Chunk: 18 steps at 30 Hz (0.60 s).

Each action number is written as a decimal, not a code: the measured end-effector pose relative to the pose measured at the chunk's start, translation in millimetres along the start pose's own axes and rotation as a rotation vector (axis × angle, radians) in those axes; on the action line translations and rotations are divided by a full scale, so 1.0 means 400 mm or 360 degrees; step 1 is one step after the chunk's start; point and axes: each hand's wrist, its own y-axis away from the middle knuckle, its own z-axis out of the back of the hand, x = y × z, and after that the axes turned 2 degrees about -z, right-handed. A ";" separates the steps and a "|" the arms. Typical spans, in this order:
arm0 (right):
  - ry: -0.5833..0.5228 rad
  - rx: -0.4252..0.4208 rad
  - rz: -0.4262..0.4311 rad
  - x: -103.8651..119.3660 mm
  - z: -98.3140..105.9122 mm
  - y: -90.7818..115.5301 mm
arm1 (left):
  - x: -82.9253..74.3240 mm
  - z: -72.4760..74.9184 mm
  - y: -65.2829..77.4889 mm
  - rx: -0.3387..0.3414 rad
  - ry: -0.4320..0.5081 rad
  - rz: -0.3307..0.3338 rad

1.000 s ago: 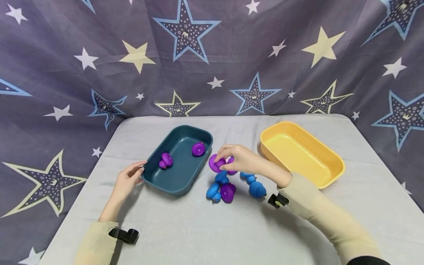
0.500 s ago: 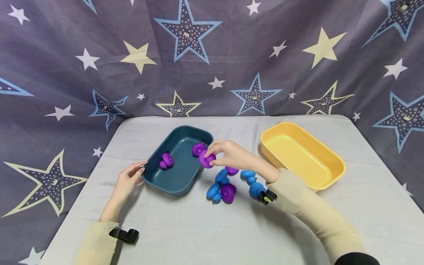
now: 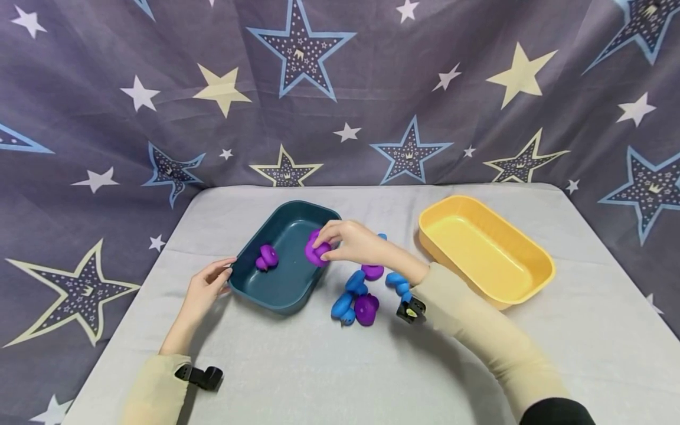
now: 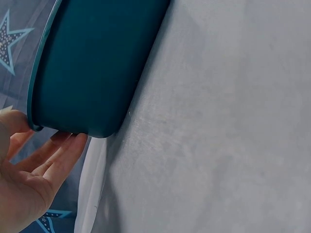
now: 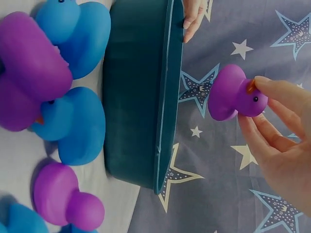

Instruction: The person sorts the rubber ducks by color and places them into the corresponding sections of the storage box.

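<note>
The head of a purple duck [image 5: 224,93] is pinched between the thumb and fingertips of the right hand [image 3: 353,241], the digits being parted only by the width of that head. The body is left uncovered, and the orange beak is seen just by the fingertips. The duck is held in the air over the right side of the teal tray [image 3: 281,280].

The outside of that tray's near left end is touched by the left hand [image 3: 206,286], whose fingers [image 4: 68,158] are kept nearly straight, with the tips laid against the wall beneath the rim. Inside, another purple duck [image 3: 269,255] is seen. Blue and purple ducks are grouped between this tray and the yellow tray [image 3: 478,248].
</note>
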 end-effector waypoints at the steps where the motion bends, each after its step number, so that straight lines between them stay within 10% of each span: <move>1: -0.0006 0.0002 -0.0012 -0.001 -0.002 -0.004 | -0.001 0.000 0.000 0.0001 -0.0003 0.0000; 18: -0.0044 0.0053 -0.0050 -0.027 -0.029 -0.066 | -0.004 0.001 0.000 -0.0009 0.0010 -0.0024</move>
